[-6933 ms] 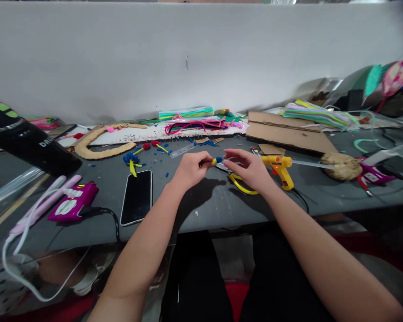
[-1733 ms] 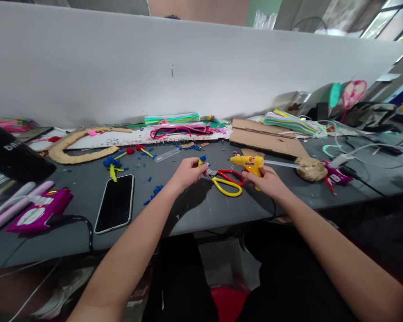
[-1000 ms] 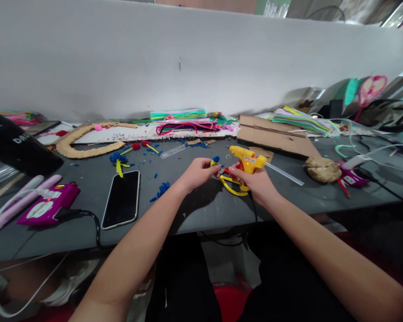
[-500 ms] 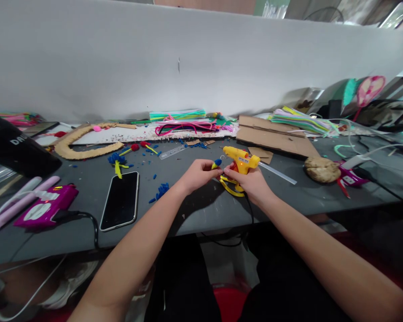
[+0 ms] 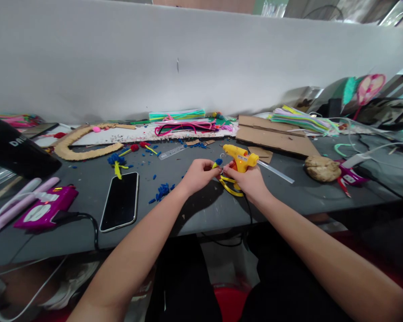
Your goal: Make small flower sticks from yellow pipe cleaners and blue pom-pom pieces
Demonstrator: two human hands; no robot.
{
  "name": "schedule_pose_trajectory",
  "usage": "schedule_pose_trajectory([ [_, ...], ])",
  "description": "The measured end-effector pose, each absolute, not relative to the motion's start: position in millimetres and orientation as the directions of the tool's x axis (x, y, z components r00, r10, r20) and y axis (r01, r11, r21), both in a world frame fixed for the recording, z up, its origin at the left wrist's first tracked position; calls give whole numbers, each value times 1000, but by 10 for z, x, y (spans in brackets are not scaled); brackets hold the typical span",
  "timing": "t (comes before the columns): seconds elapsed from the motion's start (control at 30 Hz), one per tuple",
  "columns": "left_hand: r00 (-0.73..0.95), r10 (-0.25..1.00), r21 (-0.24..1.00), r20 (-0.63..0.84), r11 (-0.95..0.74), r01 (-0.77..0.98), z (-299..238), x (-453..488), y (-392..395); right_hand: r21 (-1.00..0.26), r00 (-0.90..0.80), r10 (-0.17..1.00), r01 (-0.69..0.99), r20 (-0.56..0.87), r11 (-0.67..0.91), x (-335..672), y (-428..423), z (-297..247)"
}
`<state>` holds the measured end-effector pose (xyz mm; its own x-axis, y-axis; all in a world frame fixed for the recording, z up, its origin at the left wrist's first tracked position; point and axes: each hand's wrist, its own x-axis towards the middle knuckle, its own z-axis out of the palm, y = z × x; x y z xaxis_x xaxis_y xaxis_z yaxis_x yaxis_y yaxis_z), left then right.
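Note:
My left hand (image 5: 201, 173) pinches a small yellow pipe-cleaner stem with a fuzzy blue tip (image 5: 217, 162), just left of the glue gun. My right hand (image 5: 250, 181) is closed around the handle of a yellow hot glue gun (image 5: 240, 156). The gun's nozzle points left, and a clear glue stick (image 5: 275, 171) sticks out of its back. My right thumb and fingertip reach toward the blue-tipped stem; whether they touch it is unclear. Below the gun, a yellow loop (image 5: 231, 188) shows, partly hidden by my right hand.
Blue fuzzy snippets (image 5: 163, 191) and a phone (image 5: 120, 201) lie left of my hands. Farther left are a purple power block (image 5: 49, 208) and a black tumbler (image 5: 16, 147). Cardboard (image 5: 275, 136) and pipe-cleaner bundles (image 5: 300, 120) lie behind; a brown rounded lump (image 5: 322, 169) sits right.
The blue tip has turned slightly in my left fingers and looks fuller. The glue gun has shifted a little to the left. Both hands otherwise keep their places.

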<state>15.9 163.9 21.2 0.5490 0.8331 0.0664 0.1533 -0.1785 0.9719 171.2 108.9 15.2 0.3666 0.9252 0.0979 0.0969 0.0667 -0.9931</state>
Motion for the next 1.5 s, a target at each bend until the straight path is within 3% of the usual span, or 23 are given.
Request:
schedule_pose_trajectory([
  [0.2, 577, 814, 996, -69, 87, -4, 152, 95, 1745, -990, 375, 921, 126, 108, 65, 1841, 1094, 163],
  [0.4, 439, 897, 998, -56, 32, 62, 166, 16, 1827, -996, 347, 937, 89, 38, 7, 1876, 1071, 153],
  [0.7, 512, 858, 960, -50, 182, -212, 132, 200, 1687, -982, 480, 857, 66, 186, 176, 1672, 1093, 189],
  [1.13, 496, 868, 984, -13, 99, -147, 118, 225, 1682, -972, 420, 877, 86, 233, 217, 1584, 1078, 155],
  [1.37, 449, 893, 1000, 11, -6, -12, 151, 140, 1716, -887, 284, 913, 439, 292, 147, 1875, 882, 205],
  [1.5, 473, 881, 1000, 17, -25, 9, 162, 128, 1714, -821, 226, 929, 558, 291, 122, 2019, 795, 220],
])
